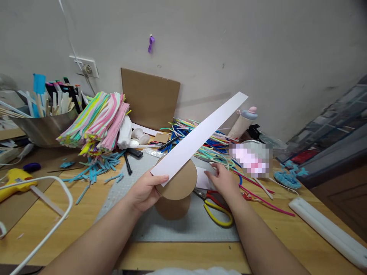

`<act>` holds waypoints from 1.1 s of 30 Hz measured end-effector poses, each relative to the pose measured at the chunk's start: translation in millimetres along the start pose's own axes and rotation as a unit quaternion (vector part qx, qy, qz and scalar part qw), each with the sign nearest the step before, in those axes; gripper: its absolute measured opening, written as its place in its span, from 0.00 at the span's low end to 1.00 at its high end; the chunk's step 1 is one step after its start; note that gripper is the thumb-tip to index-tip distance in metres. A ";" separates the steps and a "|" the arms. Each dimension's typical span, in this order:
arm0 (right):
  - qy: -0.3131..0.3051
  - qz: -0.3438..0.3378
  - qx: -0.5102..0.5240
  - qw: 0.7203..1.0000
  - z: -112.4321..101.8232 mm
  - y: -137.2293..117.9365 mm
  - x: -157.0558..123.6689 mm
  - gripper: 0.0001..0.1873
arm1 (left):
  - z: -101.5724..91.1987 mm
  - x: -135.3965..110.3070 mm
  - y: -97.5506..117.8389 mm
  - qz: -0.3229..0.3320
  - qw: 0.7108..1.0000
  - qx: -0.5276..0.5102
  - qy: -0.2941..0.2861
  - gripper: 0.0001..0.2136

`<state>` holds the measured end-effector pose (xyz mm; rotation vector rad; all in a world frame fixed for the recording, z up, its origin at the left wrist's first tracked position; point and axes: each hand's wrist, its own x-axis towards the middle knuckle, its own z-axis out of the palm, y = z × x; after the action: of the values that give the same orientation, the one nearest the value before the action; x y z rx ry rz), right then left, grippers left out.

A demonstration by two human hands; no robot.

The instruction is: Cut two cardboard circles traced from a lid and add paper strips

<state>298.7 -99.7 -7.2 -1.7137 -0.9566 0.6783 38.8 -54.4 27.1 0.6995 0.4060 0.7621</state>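
My left hand (145, 191) is closed on the near end of a long white paper strip (200, 135), which slants up and away to the right. The same hand rests against a brown cardboard cylinder (177, 191) standing on a grey mat (169, 225). My right hand (225, 181) reaches to the right of the cylinder, fingers curled on a white paper piece (202, 178) lying on the mat. Yellow-and-red-handled scissors (216, 208) lie just below that hand.
A yellow glue gun (15, 181) lies at the left. A metal tub (46, 124) of sticks and pens, stacked pastel pipe cleaners (96, 120), blue cut pieces (94, 168), coloured straws (200, 139), a cardboard sheet (150, 99) and a white tube (329, 229) surround the mat.
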 end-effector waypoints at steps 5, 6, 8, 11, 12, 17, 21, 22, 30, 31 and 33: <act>-0.094 -0.061 0.140 0.984 5.8 -49.3 -22.9 0.33 | -2.0 -2.8 -1.8 -0.030 0.999 0.000 -0.026 0.26; -0.109 -0.070 0.165 0.978 6.4 -60.1 -25.1 0.33 | -1.8 -3.7 -2.1 -0.036 0.999 0.002 -0.033 0.24; -0.127 -0.083 0.205 0.967 7.1 -78.6 -25.6 0.30 | -0.7 -5.5 -2.4 -0.047 0.998 0.005 -0.047 0.22; -0.120 -0.098 0.243 0.958 7.6 -94.0 -20.9 0.24 | 1.8 -7.6 -1.6 -0.055 0.996 0.012 -0.068 0.23; -0.114 -0.102 0.250 0.956 7.7 -95.7 -19.5 0.22 | 2.6 -8.1 -1.1 -0.055 0.996 0.023 -0.071 0.24; -0.039 -0.126 0.279 0.951 4.8 -88.2 -19.7 0.15 | 4.7 -8.3 3.3 -0.063 0.991 0.114 -0.020 0.24; 0.041 -0.141 0.294 0.945 -5.5 -79.5 -21.0 0.13 | -4.7 -3.7 7.1 -0.068 0.976 0.199 0.062 0.24; 0.053 -0.143 0.296 0.943 -8.4 -78.0 -21.0 0.12 | -9.6 -1.5 7.0 -0.063 0.966 0.231 0.094 0.25; 0.063 -0.130 0.308 0.940 -16.9 -59.5 -22.7 0.12 | -34.2 14.1 -3.4 0.072 0.896 0.374 0.228 0.21; 0.061 -0.129 0.308 0.941 -16.3 -57.0 -23.7 0.12 | -30.9 14.4 -3.5 0.084 0.900 0.365 0.224 0.21; 0.052 -0.127 0.305 0.942 -14.1 -54.2 -26.4 0.13 | -21.4 13.7 -3.4 0.087 0.920 0.329 0.196 0.20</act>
<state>281.0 -119.9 48.5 -1.0466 -0.7693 0.6221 37.3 -36.9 8.4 1.2283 1.0042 0.9447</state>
